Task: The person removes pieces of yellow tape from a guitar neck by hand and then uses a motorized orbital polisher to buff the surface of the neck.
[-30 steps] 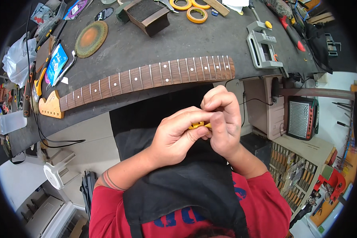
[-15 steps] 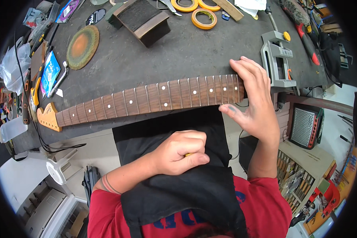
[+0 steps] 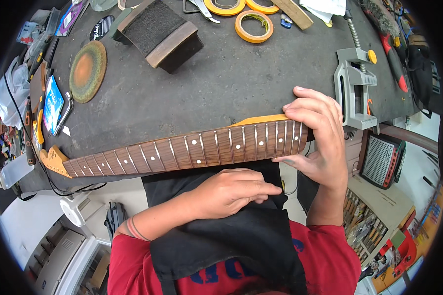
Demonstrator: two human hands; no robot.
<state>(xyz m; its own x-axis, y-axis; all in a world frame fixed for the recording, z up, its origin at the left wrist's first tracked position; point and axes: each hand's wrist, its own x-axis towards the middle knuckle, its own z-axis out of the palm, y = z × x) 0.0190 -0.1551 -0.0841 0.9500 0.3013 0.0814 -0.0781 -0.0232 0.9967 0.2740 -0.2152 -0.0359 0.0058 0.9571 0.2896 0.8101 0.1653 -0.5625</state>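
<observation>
A guitar neck (image 3: 172,151) with a dark wooden fretboard, metal frets and white dot inlays lies along the bench's near edge. Its pale headstock (image 3: 55,162) points left. My right hand (image 3: 320,142) grips the heel end, fingers over the far side and thumb at the near edge. The neck is tilted, so a strip of its yellow-orange back shows beyond the fretboard. In front of my black apron (image 3: 182,241), my left hand (image 3: 236,191) is held apart from the neck, index finger pointing right and the others curled. Whatever those curled fingers hold is hidden.
A grey vise (image 3: 354,88) stands right of my right hand. Beyond the neck are a dark block-shaped stand (image 3: 160,37), rolls of yellow tape (image 3: 254,27) and a round greenish-orange disc (image 3: 87,72). Hand tools and a thin black cable (image 3: 49,172) crowd the left side.
The neck has shifted toward me and rolled, exposing its yellow-orange back. My right hand moved with it. My left hand's index finger has straightened; a yellow bit seen in that fist is hidden now.
</observation>
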